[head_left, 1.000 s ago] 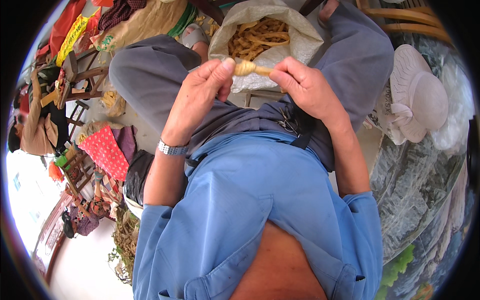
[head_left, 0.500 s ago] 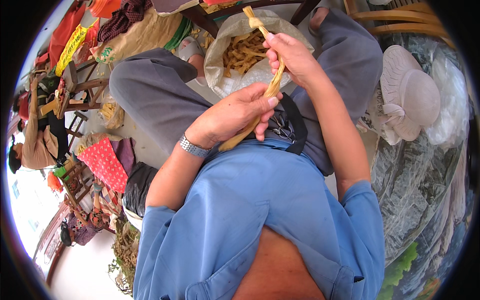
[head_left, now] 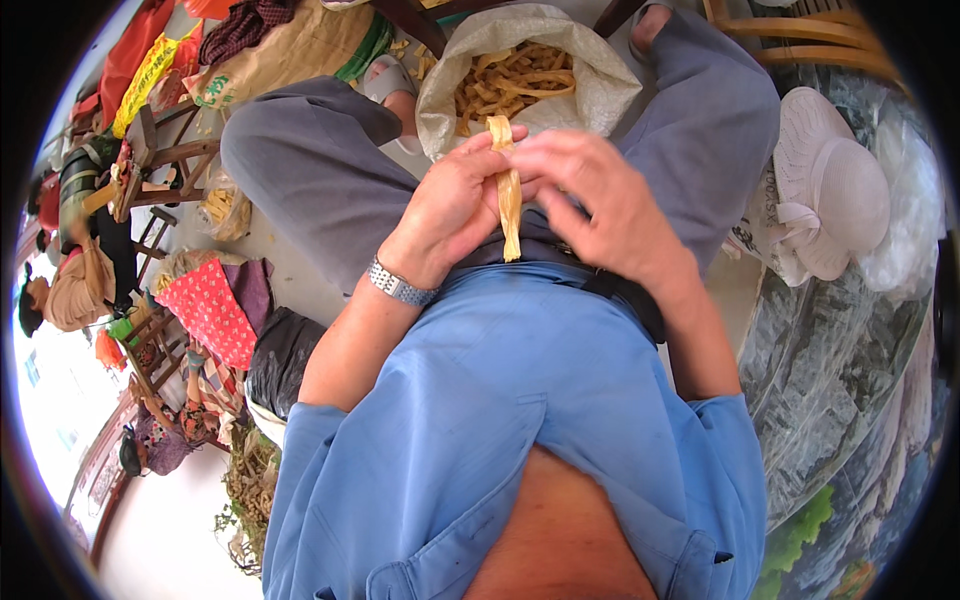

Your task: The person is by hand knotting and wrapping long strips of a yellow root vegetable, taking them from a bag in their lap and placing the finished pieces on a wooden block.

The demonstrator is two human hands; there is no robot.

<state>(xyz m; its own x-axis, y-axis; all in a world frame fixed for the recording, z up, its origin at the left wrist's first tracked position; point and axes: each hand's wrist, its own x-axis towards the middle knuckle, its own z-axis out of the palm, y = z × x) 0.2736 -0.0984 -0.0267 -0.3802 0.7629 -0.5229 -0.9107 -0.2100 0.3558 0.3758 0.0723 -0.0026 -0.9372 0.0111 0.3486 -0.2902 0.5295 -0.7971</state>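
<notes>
A pale yellow, fibrous strip (head_left: pixel 509 205), folded flat and short, lies across the palm side of my left hand (head_left: pixel 455 195). The left fingers and thumb are closed around its upper part, and its frayed lower end hangs free above my lap. My right hand (head_left: pixel 600 200) is at the strip's right side, blurred by motion. Its fingers stretch toward the strip's top, with the thumb apart from them; whether the fingertips touch the strip I cannot tell. Beyond both hands, a white woven sack (head_left: pixel 445 110) stands open between my legs, with several yellow-brown strips (head_left: pixel 515 82) inside.
A white brimmed hat (head_left: pixel 850 195) lies on the right beside clear plastic wrapping (head_left: pixel 905 210). Wooden stools (head_left: pixel 170 155) stand at the left, near a plastic bag of yellow pieces (head_left: pixel 223 210). Other people sit farther left. A black bag (head_left: pixel 283 350) is by my left elbow.
The long knotted strip stretched between both hands now appears as a short folded one in the left hand. My right hand has let go and come down toward the left.
</notes>
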